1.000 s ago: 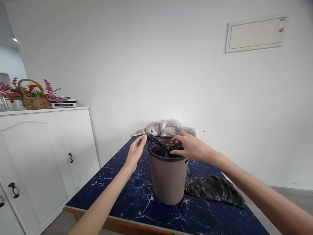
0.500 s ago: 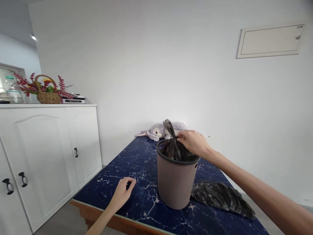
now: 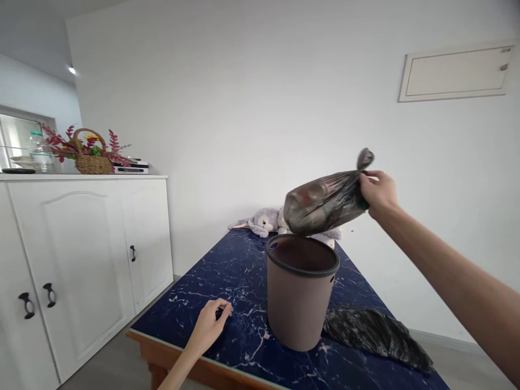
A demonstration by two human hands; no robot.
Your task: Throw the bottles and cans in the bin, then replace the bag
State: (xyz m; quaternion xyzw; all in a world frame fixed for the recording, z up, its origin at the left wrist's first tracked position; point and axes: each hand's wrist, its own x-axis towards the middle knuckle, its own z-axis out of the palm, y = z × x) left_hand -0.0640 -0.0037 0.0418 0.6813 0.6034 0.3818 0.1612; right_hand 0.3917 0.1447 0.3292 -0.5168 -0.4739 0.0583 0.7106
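Observation:
My right hand (image 3: pixel 379 190) grips the knotted neck of a filled black garbage bag (image 3: pixel 325 206) and holds it up, tilted sideways, just above the trash can. Through the thin plastic some contents show, blurred, with a reddish patch among them. Below stands the brownish trash can (image 3: pixel 298 303), upright, with a dark rim and its inside bare of the bag. My left hand (image 3: pixel 213 320) rests on the table left of the can, fingers loosely curled, holding nothing. To the can's right lies a crumpled black plastic bag (image 3: pixel 377 336), flat on the table.
The dark blue marbled table (image 3: pixel 227 271) has a wooden frame. At its far end a grey plush rabbit (image 3: pixel 264 221) lies against the wall, partly hidden. On the left, a white cabinet (image 3: pixel 89 260) carries a flower basket (image 3: pixel 94 162) and a plastic bottle (image 3: pixel 40 154).
My right hand has lifted the filled garbage bag out of the trash can, up and to the right. My left hand stays by the can. The view has shifted slightly.

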